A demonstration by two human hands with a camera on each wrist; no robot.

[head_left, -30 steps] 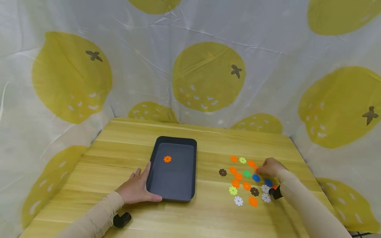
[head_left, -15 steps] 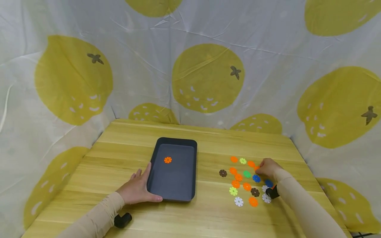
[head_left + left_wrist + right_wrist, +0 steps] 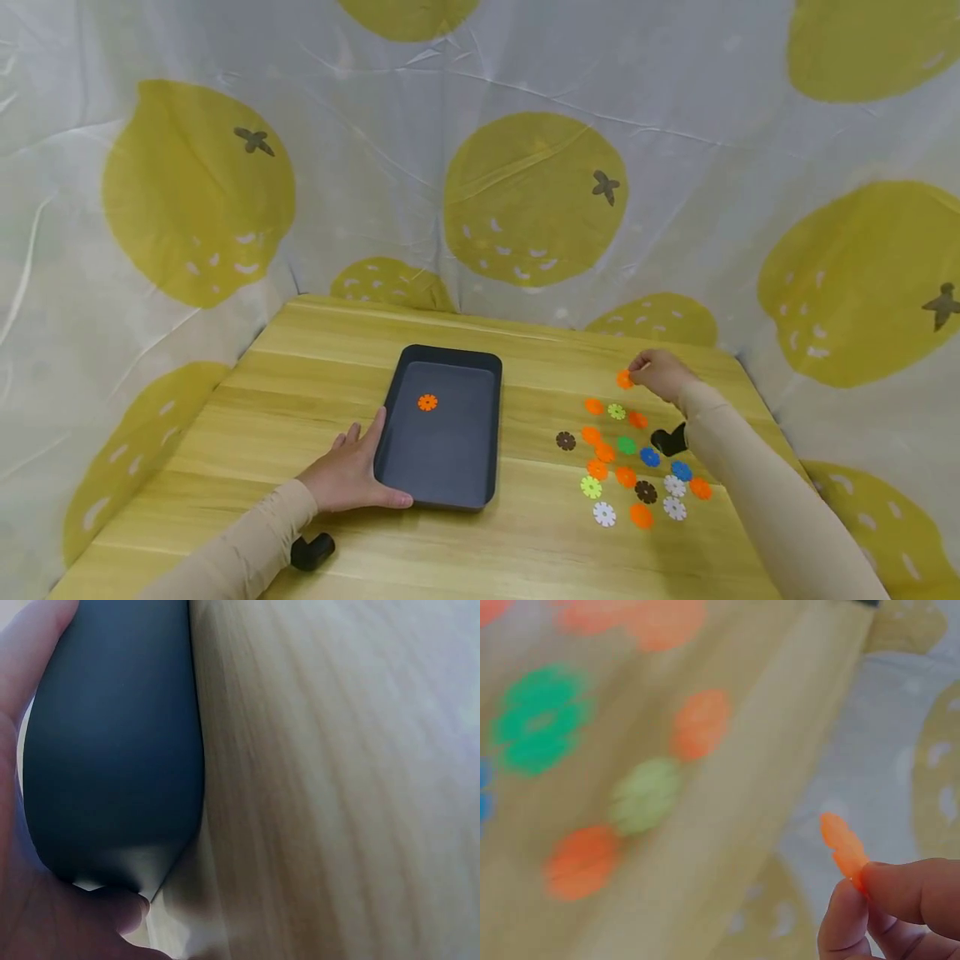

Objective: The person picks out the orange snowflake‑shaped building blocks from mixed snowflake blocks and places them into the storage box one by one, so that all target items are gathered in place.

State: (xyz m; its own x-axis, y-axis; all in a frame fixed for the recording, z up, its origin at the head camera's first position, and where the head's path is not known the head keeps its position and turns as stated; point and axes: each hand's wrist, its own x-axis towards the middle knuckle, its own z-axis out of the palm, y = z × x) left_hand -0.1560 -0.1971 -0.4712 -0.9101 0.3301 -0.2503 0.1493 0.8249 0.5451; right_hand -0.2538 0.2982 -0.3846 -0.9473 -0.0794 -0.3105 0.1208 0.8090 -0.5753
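Observation:
My right hand pinches an orange notched plastic disc between thumb and fingertip. It is raised beyond the back edge of a scattered group of similar discs. In the right wrist view, the held disc is seen nearly edge-on. My left hand rests against the near left corner of a dark grey baking pan, its fingers straight along the left side and the thumb at the near rim. One orange disc lies flat inside the pan, toward its far end.
Right of the pan, several discs lie on the wooden table: a green disc, a brown disc, a white disc, a blue disc and more orange ones. A lemon-print curtain encloses the table's back and sides.
My right hand has picked up an orange disc from the group's far right and carried it up, back and slightly left. My left hand stays at the pan.

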